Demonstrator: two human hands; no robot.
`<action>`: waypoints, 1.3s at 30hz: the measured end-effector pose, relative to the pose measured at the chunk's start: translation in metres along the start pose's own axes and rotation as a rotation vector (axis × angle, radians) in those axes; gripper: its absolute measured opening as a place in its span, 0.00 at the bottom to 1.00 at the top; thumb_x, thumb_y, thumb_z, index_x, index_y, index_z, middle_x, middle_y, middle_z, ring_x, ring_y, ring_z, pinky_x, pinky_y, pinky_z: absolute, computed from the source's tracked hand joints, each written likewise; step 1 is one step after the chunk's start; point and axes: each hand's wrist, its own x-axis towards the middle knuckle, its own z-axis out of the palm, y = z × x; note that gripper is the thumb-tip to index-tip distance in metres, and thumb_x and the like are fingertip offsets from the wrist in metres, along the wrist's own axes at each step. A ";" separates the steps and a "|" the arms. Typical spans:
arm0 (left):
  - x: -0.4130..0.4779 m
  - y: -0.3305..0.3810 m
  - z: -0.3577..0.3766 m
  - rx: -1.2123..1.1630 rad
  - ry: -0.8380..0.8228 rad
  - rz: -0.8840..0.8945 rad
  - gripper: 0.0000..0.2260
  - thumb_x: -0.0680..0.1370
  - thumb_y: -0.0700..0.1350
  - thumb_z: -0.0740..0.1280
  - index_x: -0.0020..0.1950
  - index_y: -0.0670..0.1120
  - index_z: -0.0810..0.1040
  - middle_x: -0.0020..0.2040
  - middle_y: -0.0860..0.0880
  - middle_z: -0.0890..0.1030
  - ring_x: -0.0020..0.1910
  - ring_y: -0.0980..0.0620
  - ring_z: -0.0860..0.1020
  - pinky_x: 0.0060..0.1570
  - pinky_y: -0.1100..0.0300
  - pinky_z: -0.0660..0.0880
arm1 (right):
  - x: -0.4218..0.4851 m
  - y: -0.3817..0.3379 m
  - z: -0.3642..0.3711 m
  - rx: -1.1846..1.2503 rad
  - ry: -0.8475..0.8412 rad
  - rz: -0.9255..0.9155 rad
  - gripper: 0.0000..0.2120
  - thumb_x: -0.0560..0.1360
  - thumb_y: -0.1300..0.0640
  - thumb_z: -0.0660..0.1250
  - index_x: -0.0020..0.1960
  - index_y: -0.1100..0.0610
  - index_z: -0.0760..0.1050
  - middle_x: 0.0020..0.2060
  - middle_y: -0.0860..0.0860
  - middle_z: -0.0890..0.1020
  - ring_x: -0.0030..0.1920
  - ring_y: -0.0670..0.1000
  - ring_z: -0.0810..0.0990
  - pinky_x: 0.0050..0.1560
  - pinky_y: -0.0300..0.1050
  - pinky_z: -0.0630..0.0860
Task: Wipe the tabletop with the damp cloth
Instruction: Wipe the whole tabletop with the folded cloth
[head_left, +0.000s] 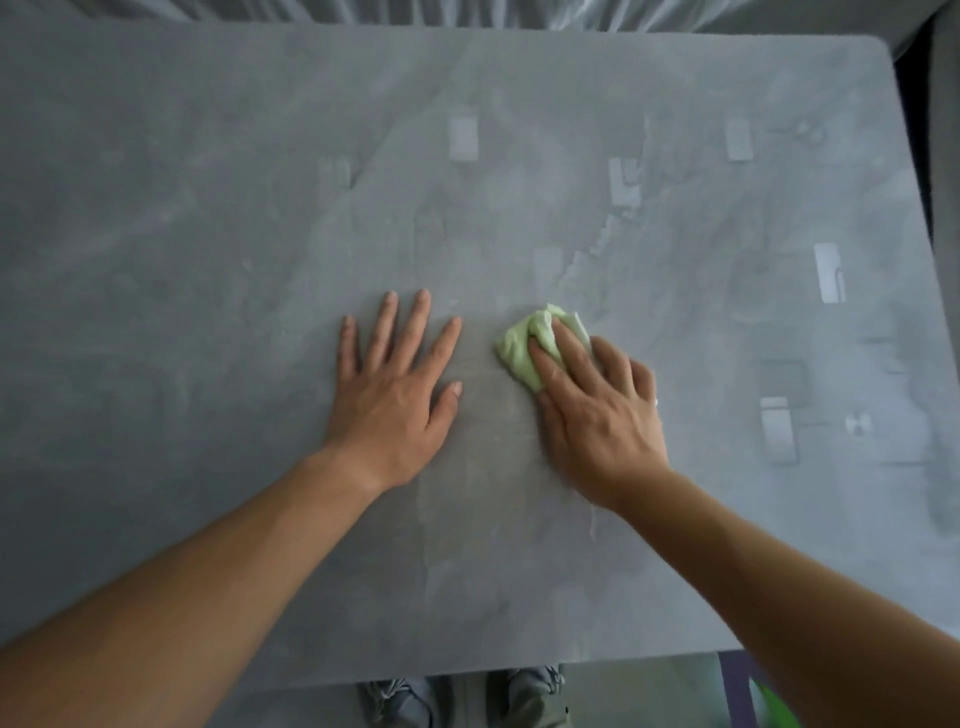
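Two bare hands rest on a grey marbled surface (208, 208), one pressing a cloth.

Just right of centre frame, the right hand (597, 410) lies on a bunched pale green cloth (524, 348), fingers (571, 345) together and flattened over it; beside it, left hand (395, 400) lies palm down, fingers spread.

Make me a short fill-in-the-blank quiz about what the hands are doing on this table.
1. The right hand presses a cloth whose colour is ____.
2. The left hand lies ____ on the table, fingers spread.
3. The hand holding nothing is the ____ one.

Missing words: green; flat; left
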 end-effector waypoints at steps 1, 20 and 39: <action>0.000 -0.002 0.000 0.001 0.000 0.014 0.28 0.79 0.59 0.52 0.79 0.53 0.58 0.81 0.47 0.52 0.80 0.42 0.48 0.73 0.34 0.47 | 0.017 -0.001 -0.002 -0.001 0.001 0.059 0.24 0.82 0.46 0.56 0.76 0.48 0.66 0.78 0.48 0.64 0.71 0.60 0.65 0.66 0.54 0.61; -0.006 -0.011 0.001 -0.080 0.027 0.067 0.29 0.77 0.54 0.53 0.78 0.45 0.61 0.80 0.44 0.54 0.79 0.43 0.50 0.75 0.37 0.48 | 0.033 -0.037 0.006 0.031 0.063 0.084 0.26 0.80 0.53 0.60 0.77 0.49 0.65 0.78 0.50 0.64 0.75 0.59 0.63 0.69 0.54 0.61; -0.036 -0.010 0.008 -0.058 0.033 0.044 0.30 0.78 0.55 0.52 0.79 0.44 0.58 0.80 0.43 0.53 0.79 0.42 0.49 0.76 0.39 0.46 | -0.018 -0.018 0.003 0.011 -0.021 -0.238 0.24 0.79 0.53 0.64 0.75 0.50 0.69 0.76 0.52 0.68 0.72 0.60 0.69 0.67 0.55 0.66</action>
